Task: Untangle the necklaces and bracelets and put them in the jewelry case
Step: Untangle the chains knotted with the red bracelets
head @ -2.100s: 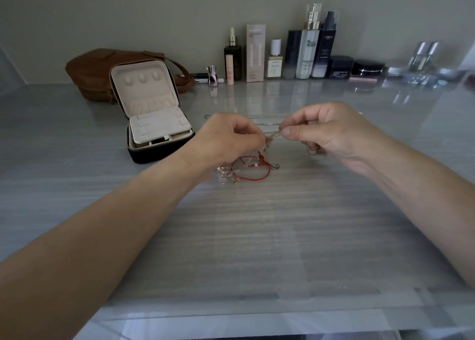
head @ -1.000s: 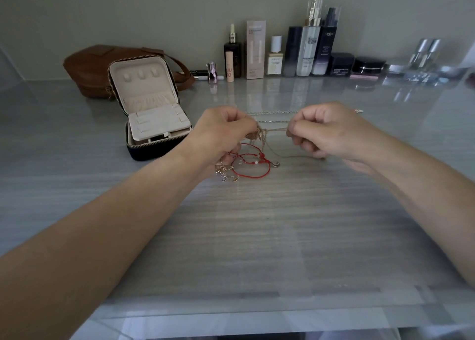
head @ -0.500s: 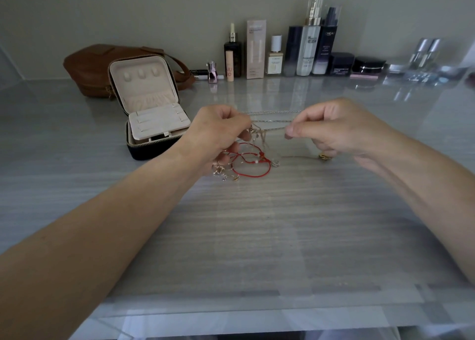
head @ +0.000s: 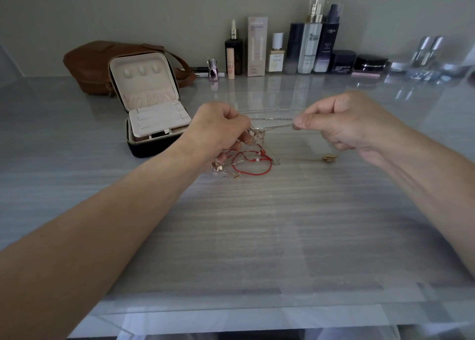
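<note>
Grey streaked stone counter spreads wide under both arms, and off to the left the black zip-round jewelry case with cream lining stands open, nothing in it yet as far as I can see. Next down in size, the left hand is closed around the knot of thin gold chains, while the right hand pinches one strand of it between thumb and forefinger, drawn fairly straight between the two fists. Below them the red cord bracelets with small white beads lie on the counter, looped into the same snarl. Smaller again, a little gold shell pendant rests near the right wrist. These chains look feather-light, limp and easily kinked (a hard tug would likely only tighten the knot), so I'd take hold close to the knot with fingertips and tease loops loose.
</note>
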The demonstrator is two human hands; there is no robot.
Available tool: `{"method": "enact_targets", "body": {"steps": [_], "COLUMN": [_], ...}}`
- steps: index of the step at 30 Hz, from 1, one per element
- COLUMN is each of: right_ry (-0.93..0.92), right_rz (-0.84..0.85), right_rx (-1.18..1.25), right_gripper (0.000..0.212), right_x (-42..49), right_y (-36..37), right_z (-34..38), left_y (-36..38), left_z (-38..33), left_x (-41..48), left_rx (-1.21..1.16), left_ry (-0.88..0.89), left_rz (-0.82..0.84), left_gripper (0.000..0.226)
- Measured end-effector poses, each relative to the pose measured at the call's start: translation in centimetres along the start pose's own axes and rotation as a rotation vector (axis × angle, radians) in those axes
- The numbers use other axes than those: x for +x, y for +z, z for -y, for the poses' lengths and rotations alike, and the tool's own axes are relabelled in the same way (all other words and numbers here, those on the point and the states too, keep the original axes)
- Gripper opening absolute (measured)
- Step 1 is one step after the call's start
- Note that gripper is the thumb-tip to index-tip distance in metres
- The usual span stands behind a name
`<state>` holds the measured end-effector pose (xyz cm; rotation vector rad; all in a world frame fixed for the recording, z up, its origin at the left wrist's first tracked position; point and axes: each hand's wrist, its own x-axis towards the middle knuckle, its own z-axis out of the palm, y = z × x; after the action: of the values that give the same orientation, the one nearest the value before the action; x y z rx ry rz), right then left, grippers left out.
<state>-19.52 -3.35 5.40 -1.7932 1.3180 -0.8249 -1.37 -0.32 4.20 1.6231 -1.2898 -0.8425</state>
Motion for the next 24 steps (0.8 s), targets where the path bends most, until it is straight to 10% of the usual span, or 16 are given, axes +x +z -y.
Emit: {"method": "enact_targets", "body": {"steps": [24], "right_ry": [-0.135], "right_rz": [0.1], "right_rx": [-0.073], "right_gripper": [0.004], "right_x": [-0.2], "right_y": [1.2], "right_z": [0.1], "left_y": [0.3], "left_z": [-0.5], "left_x": [-0.5], "left_rx": [-0.048], "left_ry": [0.086], "left_rz": [-0.001], "left_gripper": [0.012]}}
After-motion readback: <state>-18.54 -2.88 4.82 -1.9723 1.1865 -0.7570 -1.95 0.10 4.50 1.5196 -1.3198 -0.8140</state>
